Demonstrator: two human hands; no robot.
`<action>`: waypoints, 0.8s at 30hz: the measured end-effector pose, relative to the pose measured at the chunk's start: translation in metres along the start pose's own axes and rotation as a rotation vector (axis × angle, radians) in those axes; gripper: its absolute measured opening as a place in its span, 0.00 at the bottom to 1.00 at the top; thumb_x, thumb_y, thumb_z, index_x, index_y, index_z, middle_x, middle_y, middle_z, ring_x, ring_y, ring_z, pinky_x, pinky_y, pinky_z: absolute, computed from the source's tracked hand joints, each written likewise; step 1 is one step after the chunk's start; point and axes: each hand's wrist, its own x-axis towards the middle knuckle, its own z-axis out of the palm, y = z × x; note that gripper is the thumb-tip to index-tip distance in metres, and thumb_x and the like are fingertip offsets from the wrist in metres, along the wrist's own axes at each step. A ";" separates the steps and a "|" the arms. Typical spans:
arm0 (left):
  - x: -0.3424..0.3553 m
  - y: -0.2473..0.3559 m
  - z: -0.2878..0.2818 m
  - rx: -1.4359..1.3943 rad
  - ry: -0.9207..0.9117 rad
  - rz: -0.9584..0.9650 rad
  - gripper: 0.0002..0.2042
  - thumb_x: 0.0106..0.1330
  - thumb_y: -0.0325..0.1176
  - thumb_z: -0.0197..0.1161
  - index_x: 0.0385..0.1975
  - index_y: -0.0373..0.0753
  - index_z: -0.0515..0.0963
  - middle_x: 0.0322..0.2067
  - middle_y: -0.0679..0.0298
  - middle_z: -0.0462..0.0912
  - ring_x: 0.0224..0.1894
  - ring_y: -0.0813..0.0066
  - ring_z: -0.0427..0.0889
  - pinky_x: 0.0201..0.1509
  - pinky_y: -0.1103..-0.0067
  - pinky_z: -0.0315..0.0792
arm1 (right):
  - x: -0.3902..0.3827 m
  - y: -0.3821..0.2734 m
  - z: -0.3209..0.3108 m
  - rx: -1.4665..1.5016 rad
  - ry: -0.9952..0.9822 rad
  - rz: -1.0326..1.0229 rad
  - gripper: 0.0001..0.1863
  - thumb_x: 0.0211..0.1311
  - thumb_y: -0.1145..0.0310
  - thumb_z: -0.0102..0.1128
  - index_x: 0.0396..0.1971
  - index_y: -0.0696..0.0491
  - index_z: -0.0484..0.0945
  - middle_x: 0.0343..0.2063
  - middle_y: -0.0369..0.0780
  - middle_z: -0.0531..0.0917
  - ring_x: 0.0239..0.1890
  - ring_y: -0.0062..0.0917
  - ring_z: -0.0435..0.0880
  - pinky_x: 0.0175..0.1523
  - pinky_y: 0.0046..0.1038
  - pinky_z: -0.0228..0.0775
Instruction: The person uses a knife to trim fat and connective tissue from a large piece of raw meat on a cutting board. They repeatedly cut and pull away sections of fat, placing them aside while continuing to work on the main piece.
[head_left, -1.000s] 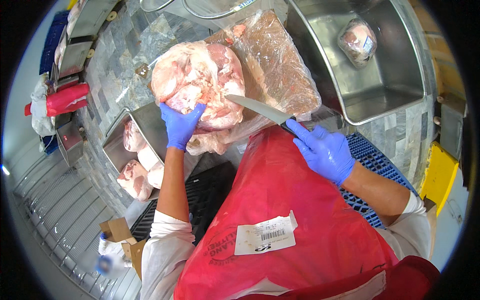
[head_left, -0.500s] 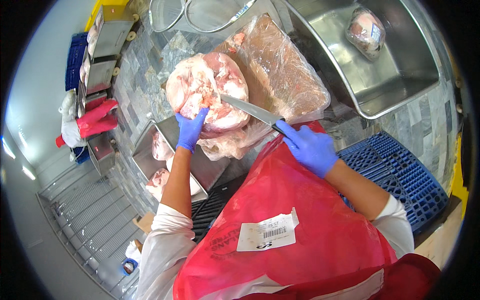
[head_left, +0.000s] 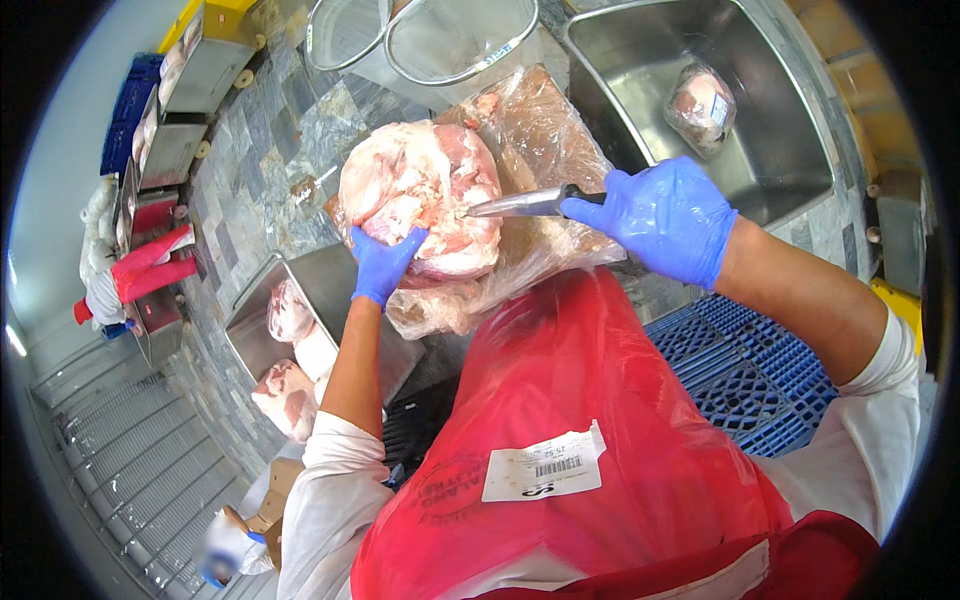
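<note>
My right hand (head_left: 672, 222) held the knife (head_left: 525, 203), my left hand (head_left: 385, 262) the meat (head_left: 410, 175) by its near edge; cutting likely needed a steady push.

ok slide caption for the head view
Left hand on a large meat piece, right hand holding a knife to it.

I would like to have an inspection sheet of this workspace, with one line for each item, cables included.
Surface: plastic-wrapped brown slab
Job's things: large raw meat piece on the slab; knife, tip at the meat
Clutter: small meat scraps on the slab
Grips: left hand touches the meat's near left edge; right hand holds the knife
Cables: nothing seen
Surroundings: steel tub with one wrapped piece, right; steel bin with meat pieces, left; blue pallet; co-worker in red, farther left
</note>
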 end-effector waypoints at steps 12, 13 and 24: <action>0.006 -0.001 -0.012 0.021 -0.116 0.050 0.66 0.43 0.53 0.87 0.72 0.21 0.49 0.67 0.34 0.63 0.71 0.44 0.65 0.77 0.60 0.62 | -0.039 -0.015 0.087 0.308 -0.075 0.272 0.25 0.72 0.52 0.60 0.68 0.26 0.75 0.20 0.40 0.80 0.21 0.37 0.85 0.23 0.42 0.76; 0.003 0.006 -0.017 0.063 -0.129 0.041 0.67 0.43 0.54 0.87 0.72 0.20 0.48 0.68 0.34 0.62 0.71 0.44 0.65 0.77 0.60 0.62 | -0.049 -0.025 0.098 0.339 -0.066 0.306 0.26 0.72 0.51 0.61 0.68 0.26 0.74 0.21 0.40 0.81 0.20 0.37 0.85 0.23 0.42 0.76; 0.025 -0.022 -0.013 -0.017 -0.180 -0.035 0.66 0.47 0.56 0.86 0.73 0.21 0.47 0.68 0.35 0.64 0.71 0.49 0.68 0.77 0.62 0.63 | -0.050 -0.108 0.203 0.720 0.215 0.493 0.26 0.71 0.53 0.63 0.68 0.31 0.76 0.34 0.42 0.89 0.32 0.40 0.89 0.36 0.42 0.83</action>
